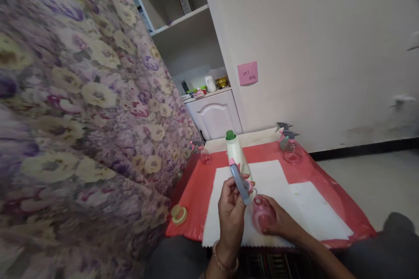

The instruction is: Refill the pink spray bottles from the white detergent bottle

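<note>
Through my remote feed, my right hand (282, 220) has its grip wrapped around the pink bottle (261, 216) above the white cloth (222, 222); my left hand (229, 205) pinches the grey spray head (240, 184) near the bottle's mouth. Beyond, on the red-covered desk (194, 185), I see a white flask (236, 154).

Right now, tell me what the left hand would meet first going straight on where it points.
Probably the pale flask, which appears beyond the left hand and the spray top it holds; depth is unclear.
</note>
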The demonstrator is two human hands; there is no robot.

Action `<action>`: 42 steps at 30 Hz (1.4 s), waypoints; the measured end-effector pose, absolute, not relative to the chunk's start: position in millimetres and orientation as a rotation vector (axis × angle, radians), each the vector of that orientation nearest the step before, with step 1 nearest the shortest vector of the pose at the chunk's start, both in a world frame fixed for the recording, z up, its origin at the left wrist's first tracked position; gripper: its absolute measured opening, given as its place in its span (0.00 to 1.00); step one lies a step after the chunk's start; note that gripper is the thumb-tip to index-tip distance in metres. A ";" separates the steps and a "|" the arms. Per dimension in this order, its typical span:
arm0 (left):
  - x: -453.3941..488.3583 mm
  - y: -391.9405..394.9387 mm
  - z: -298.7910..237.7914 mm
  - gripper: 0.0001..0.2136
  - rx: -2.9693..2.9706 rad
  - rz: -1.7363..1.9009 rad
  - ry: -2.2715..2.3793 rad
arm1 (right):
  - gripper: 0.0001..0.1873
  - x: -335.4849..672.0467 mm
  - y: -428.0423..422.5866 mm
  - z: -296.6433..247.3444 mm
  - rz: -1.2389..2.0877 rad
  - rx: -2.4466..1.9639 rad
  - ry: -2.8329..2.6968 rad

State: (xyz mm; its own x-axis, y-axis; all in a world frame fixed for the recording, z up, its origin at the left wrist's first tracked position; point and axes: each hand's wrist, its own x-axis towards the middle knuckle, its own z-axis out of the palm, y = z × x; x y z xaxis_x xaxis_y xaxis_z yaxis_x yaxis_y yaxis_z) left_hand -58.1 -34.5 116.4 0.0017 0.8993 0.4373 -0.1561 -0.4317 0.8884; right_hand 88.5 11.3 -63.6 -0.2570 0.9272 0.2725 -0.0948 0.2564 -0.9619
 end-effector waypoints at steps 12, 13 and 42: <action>-139.2 -20.5 126.0 0.12 2.197 1.241 1.217 | 0.54 83.4 0.2 -62.3 1.287 -0.947 -1.434; -147.8 -12.5 114.9 0.12 2.290 1.115 1.289 | 0.55 83.3 -0.4 -62.2 1.288 -0.960 -1.437; -279.9 70.9 -76.1 0.22 2.260 0.804 1.665 | 0.49 80.0 -1.7 -58.2 1.200 -1.161 -1.424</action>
